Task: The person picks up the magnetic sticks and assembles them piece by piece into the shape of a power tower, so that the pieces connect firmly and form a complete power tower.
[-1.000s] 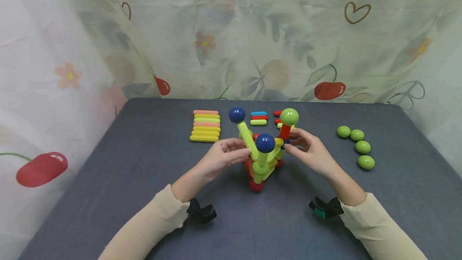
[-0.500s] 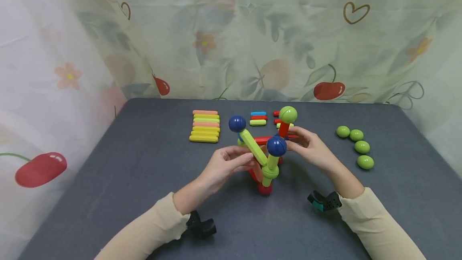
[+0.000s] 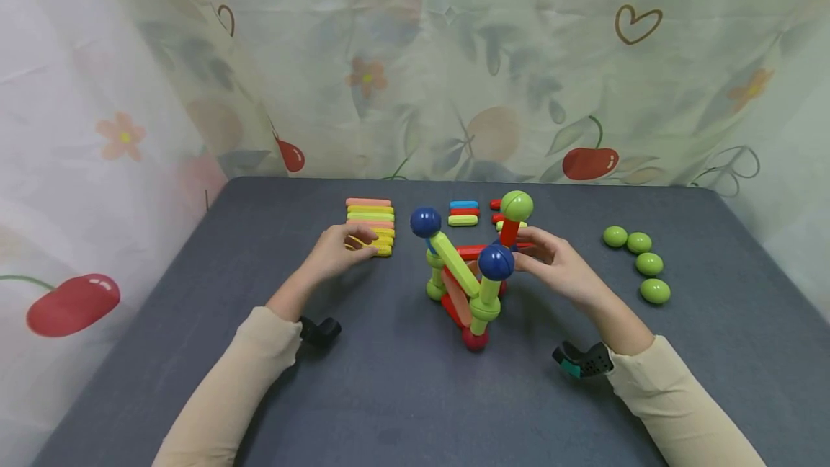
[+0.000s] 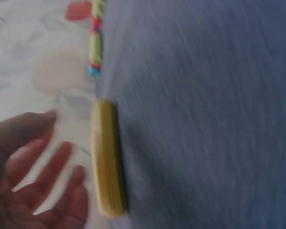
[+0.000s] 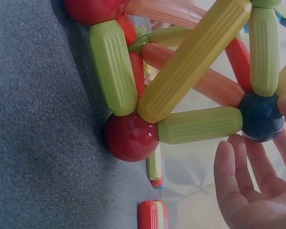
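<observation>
Away from the ball-and-stick frame (image 3: 457,265), the left hand (image 3: 337,251) has been brought to the yellow sticks (image 3: 384,251).
Its fingers are loosely parted, nothing held; on the frame, stood on the gray table (image 3: 402,402), a dark blue ball (image 5: 261,119) is pinched by the right hand (image 3: 558,265). Any stick is best gripped mid-length, the frame kept steady.

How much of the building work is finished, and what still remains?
Done: a stick-and-ball frame stands on the table. In hand: the right hand holds it by a blue ball; the left hand is at the yellow sticks, contact unclear. Remaining: those, short sticks and four green balls lie loose; whether all are needed is unclear.
</observation>
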A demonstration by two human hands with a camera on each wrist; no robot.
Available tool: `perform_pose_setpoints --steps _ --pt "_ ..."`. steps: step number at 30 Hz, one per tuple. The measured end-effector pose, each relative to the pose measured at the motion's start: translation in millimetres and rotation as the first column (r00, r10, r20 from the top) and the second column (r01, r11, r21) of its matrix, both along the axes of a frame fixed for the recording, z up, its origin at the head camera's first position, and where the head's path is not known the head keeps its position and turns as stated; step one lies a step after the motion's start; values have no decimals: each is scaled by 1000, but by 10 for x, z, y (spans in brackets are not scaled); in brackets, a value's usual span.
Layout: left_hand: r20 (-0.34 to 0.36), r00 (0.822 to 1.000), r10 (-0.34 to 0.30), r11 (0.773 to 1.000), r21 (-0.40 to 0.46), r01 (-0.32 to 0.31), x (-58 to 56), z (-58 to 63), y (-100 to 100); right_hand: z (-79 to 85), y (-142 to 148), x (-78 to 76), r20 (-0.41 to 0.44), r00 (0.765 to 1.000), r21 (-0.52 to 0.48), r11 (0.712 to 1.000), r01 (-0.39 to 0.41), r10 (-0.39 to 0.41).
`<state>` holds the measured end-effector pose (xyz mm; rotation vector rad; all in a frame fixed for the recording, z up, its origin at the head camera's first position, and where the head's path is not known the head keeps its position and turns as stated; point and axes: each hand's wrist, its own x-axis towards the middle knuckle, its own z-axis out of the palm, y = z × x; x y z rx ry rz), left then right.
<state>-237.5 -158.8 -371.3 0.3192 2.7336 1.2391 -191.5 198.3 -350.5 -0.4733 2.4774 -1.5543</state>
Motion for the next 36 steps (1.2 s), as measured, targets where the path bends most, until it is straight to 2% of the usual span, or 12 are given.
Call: perform_pose_setpoints --steps 4,8,12,14,16,19,22,25,27,30,33,36 --pt "7 1000 -24 980 -195 25 -89 -52 -95 4 6 -5 11 1000 4 1000 2 -2" --pt "-26 1000 -3 942 -335 -6 -129 -65 -114 1 6 -9 9 1000 0 1000 -3 3" --pt "-37 999 16 901 -432 -30 -140 -55 -118 -10 6 -14 12 1000 -1 1000 -2 2" --pt "-36 999 1 903 -429 -17 -141 -42 -123 -17 6 -15 10 1000 3 1000 -1 1" --pt "-20 1000 -12 932 -363 4 -152 -17 -120 -22 7 -16 9 1000 3 1000 -2 2" --pt "5 999 -40 984 -175 41 -173 51 -69 -24 8 -12 9 1000 3 1000 -4 4" --pt "26 996 -83 996 45 82 -170 163 58 -22 9 -8 16 1000 -7 1000 -7 7" --pt "63 987 -145 960 250 125 -143 282 254 -19 12 -5 23 1000 -9 1000 -3 3" --pt "92 977 -194 913 381 145 -123 337 396 -20 15 -4 25 1000 -11 1000 -3 3" --pt "138 956 -258 846 510 155 -110 375 598 -25 17 -6 22 1000 -18 1000 -6 7" --pt "167 922 -351 791 579 196 -123 342 739 -30 14 -9 18 1000 -20 1000 -9 9" --pt "203 877 -435 753 616 231 -154 259 822 -30 5 -9 19 1000 -28 1000 -14 14"
